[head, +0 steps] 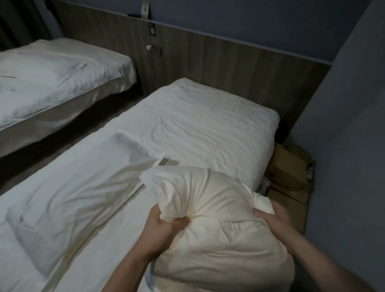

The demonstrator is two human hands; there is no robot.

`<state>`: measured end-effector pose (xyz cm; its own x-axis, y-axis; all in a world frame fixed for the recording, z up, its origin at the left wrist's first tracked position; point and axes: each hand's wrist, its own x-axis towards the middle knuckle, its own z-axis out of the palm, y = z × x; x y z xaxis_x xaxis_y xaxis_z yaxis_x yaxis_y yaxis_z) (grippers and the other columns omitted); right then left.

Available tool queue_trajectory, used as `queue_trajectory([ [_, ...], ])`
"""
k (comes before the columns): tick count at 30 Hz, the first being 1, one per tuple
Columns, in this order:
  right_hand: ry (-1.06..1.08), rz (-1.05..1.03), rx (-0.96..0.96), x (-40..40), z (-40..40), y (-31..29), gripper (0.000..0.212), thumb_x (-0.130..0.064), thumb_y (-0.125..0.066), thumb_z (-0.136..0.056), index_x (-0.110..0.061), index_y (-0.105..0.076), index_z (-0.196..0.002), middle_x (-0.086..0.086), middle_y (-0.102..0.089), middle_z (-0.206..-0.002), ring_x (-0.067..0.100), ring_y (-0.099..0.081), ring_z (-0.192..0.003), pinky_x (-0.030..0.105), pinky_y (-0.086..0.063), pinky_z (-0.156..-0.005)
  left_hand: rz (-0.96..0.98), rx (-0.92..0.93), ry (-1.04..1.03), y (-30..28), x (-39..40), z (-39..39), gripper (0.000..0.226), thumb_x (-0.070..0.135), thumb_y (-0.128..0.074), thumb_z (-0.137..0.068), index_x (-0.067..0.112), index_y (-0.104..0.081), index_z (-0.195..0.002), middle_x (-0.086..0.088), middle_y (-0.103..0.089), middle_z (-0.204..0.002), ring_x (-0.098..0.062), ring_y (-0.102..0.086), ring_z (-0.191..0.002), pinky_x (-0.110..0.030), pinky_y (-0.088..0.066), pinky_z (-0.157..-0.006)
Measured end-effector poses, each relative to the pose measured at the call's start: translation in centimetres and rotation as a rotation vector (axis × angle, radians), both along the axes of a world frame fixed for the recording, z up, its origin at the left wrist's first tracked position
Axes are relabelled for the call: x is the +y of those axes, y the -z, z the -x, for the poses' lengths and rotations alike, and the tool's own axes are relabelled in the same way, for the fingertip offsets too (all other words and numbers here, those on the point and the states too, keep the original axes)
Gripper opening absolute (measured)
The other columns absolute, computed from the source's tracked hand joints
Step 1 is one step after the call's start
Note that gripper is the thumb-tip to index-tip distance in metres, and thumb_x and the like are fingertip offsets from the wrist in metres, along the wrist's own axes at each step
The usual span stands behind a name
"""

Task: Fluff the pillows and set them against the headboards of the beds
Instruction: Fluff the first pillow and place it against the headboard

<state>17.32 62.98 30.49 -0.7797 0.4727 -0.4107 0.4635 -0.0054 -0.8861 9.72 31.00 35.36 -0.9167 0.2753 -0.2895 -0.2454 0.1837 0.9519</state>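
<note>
Pillow sits bunched over the near bed, your left hand and right hand each gripping a fistful of cover, fingers curled tight. Its long axis points ahead-left; the headboard lies well beyond both hands.

The dim room is being enclosed by blue-grey walls. Dark curtains are being hung at far left, and cardboard boxes are being kept by the right wall.
</note>
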Motion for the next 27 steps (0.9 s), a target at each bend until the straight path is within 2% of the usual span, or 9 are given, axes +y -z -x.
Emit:
queue_trajectory([
  [5,-0.027,-0.184,0.096,3.8,5.4,-2.2,0.048,-0.015,-0.082,-0.084,-0.022,-0.063,-0.128,-0.007,-0.068,-0.11,0.005,-0.063,-0.096,0.027,-0.049,-0.079,-0.17,-0.075,-0.063,-1.9,2.4,4.1,0.046,0.003,-0.087,-0.077,0.026,-0.072,-0.114,0.009,-0.081,-0.106,-0.011,-0.078,-0.094,-0.024,-0.059,-0.071],
  [8,-0.059,-0.286,0.141,6.8,9.0,-3.5,0.041,-0.011,-0.078,-0.087,-0.016,-0.066,-0.126,0.0,-0.07,-0.112,0.02,-0.066,-0.102,0.029,-0.049,-0.083,-0.265,-0.113,-0.074,-3.0,4.2,7.0,0.058,0.019,-0.089,-0.068,0.024,-0.071,-0.123,0.0,-0.08,-0.115,-0.021,-0.077,-0.104,-0.039,-0.06,-0.083],
  [12,-0.09,-0.339,0.202,11.4,14.1,-5.1,0.035,-0.01,-0.08,-0.086,-0.024,-0.064,-0.114,-0.004,-0.07,-0.102,0.025,-0.066,-0.102,0.034,-0.052,-0.087,-0.378,-0.264,-0.091,-3.8,7.9,10.9,0.075,0.047,-0.089,-0.067,0.011,-0.07,-0.13,-0.017,-0.075,-0.125,-0.036,-0.073,-0.114,-0.05,-0.054,-0.101],
  [15,-0.107,-0.341,0.268,15.1,17.6,-5.9,0.034,-0.008,-0.079,-0.087,-0.021,-0.063,-0.115,0.002,-0.068,-0.108,0.021,-0.063,-0.101,0.028,-0.045,-0.087,-0.443,-0.403,-0.098,-4.2,11.5,14.0,0.072,0.068,-0.062,-0.085,0.01,-0.074,-0.125,-0.019,-0.075,-0.124,-0.036,-0.07,-0.118,-0.049,-0.045,-0.111],
  [17,-0.131,-0.337,0.308,17.6,20.0,-6.2,0.031,-0.007,-0.078,-0.087,-0.024,-0.063,-0.108,-0.01,-0.066,-0.1,0.011,-0.062,-0.095,0.025,-0.046,-0.082,-0.428,-0.475,-0.137,-3.9,13.9,16.3,0.081,0.079,-0.051,-0.086,0.011,-0.076,-0.123,-0.018,-0.075,-0.124,-0.037,-0.069,-0.12,-0.05,-0.043,-0.114],
  [19,-0.182,-0.349,0.348,20.4,22.5,-5.7,0.034,-0.006,-0.079,-0.086,-0.034,-0.065,-0.101,-0.023,-0.068,-0.093,-0.006,-0.065,-0.085,0.02,-0.047,-0.077,-0.396,-0.5,-0.127,-2.7,16.7,18.2,0.077,0.073,-0.058,-0.086,0.01,-0.075,-0.127,-0.02,-0.073,-0.129,-0.038,-0.067,-0.124,-0.053,-0.04,-0.118],
  [22,-0.265,-0.36,0.374,24.6,25.4,-5.4,0.035,-0.01,-0.08,-0.086,-0.03,-0.067,-0.112,-0.02,-0.071,-0.101,-0.015,-0.065,-0.089,0.022,-0.048,-0.083,-0.333,-0.568,-0.112,-1.4,21.9,20.0,0.062,0.043,-0.075,-0.086,0.003,-0.069,-0.132,-0.023,-0.073,-0.126,-0.039,-0.072,-0.113,-0.051,-0.051,-0.107],
  [24,-0.341,-0.366,0.368,27.2,27.3,-6.0,0.041,-0.017,-0.079,-0.088,-0.02,-0.065,-0.127,-0.01,-0.071,-0.115,-0.008,-0.065,-0.104,0.025,-0.051,-0.093,-0.311,-0.6,-0.144,-0.3,24.8,20.9,0.063,0.028,-0.081,-0.08,-0.004,-0.067,-0.132,-0.025,-0.075,-0.117,-0.039,-0.076,-0.098,-0.045,-0.057,-0.088],
  [27,-0.405,-0.396,0.388,31.2,30.2,-7.4,0.053,-0.025,-0.08,-0.087,-0.018,-0.061,-0.136,-0.004,-0.07,-0.126,0.01,-0.065,-0.118,0.031,-0.051,-0.103,-0.305,-0.552,-0.233,1.2,28.1,22.6,0.083,0.023,-0.097,-0.06,-0.005,-0.065,-0.131,-0.027,-0.074,-0.12,-0.041,-0.075,-0.102,-0.045,-0.06,-0.083],
])
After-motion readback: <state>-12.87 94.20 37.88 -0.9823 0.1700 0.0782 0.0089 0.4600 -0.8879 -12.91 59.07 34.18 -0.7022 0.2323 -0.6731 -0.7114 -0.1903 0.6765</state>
